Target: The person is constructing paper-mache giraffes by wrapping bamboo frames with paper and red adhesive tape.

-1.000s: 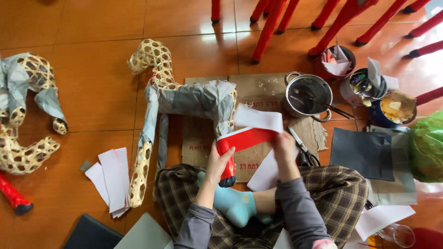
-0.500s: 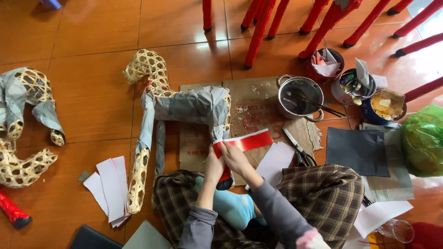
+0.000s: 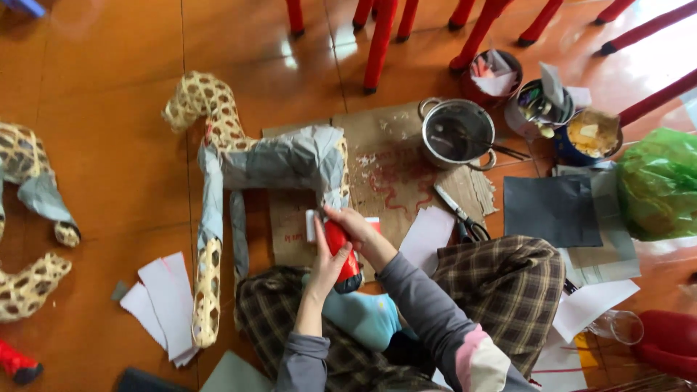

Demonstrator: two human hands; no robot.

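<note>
Wrapping red paper (image 3: 335, 237) round a leg of the woven animal frame (image 3: 218, 167) on the floor: the left hand (image 3: 330, 263) grips the red-covered leg (image 3: 343, 254) from below, fingers closed about it; the right hand (image 3: 351, 224) presses the paper's upper edge flat, fingers extended. The leg's long axis runs near-vertical in view, its dark foot end pointing toward the person's lap. The next move likely calls for smoothing the seam. Scissors (image 3: 459, 215) and a steel pot (image 3: 457, 135) lie nearby on cardboard (image 3: 396, 170).

Glossy orange tiled floor (image 3: 109, 145); red chair legs (image 3: 381, 43); window glare
</note>
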